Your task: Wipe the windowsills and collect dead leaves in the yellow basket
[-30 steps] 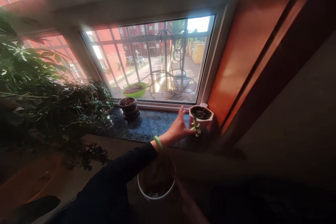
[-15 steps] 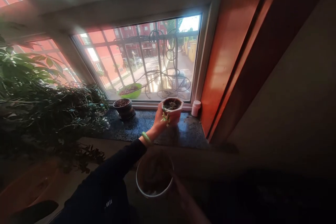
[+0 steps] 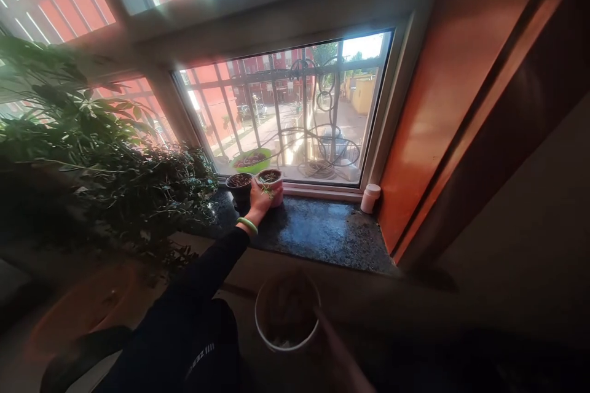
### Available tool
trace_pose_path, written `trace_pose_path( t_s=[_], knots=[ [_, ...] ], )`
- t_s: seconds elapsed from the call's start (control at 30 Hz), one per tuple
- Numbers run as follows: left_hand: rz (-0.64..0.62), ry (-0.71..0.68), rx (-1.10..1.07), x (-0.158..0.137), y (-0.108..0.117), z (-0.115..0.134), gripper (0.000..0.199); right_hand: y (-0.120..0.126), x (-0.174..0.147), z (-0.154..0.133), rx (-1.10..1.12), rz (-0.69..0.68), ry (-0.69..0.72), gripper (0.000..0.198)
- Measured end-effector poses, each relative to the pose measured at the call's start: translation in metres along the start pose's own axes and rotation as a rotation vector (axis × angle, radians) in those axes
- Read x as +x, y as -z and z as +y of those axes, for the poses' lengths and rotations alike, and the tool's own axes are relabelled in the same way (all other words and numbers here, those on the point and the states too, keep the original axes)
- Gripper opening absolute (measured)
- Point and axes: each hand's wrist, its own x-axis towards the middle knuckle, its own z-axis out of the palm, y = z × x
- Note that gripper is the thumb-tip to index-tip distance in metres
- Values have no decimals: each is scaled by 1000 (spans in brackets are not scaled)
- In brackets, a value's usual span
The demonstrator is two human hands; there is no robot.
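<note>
The left hand [image 3: 259, 201] is closed around the pot [image 3: 270, 177], thumb on the near left and fingers wrapped round its right side. The pot is upright in that grip, with a sprig [image 3: 267, 192] hanging over the rim toward the hand. Just left of the hand stands the dark pot [image 3: 239, 189], so the two pots are side by side near the window frame; whether they touch is hard to tell.

As far as shows, setting the pot down looks well along but not complete: it is over the sill [image 3: 332, 236] and level, yet the hold has not been let go. The hand covers part of the base, so I cannot say if its full weight rests there. Nothing looks spilled around it.

Below and nearer the body than the left hand is the bucket [image 3: 287, 349], with something brown inside, too dim to make out. The right hand [image 3: 324, 320] is at its right rim, apparently supporting it; shadow hides how its fingers sit, so I cannot tell its grip. The bucket's contents seem not yet dealt with.

Well to the right of the left hand, the jar [image 3: 370, 198] stands by the wall, untouched. Leafy plants [image 3: 152, 190] crowd in on the left.
</note>
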Motion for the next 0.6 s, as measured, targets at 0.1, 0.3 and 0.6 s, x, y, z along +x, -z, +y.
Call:
trace_pose_path(
  t_s=[0.1, 0.3, 0.6],
  knots=[
    [2, -24, -1, 3, -5, 1, 76, 1, -1, -1, -22, -15, -14, 68],
    [-14, -4, -62, -11, -5, 4, 87, -1, -7, -4, 23, -1, -16, 69],
    [-412, -89, -174, -120, -49, 59, 53, -7, -14, -5, 92, -10, -45, 57]
  ],
)
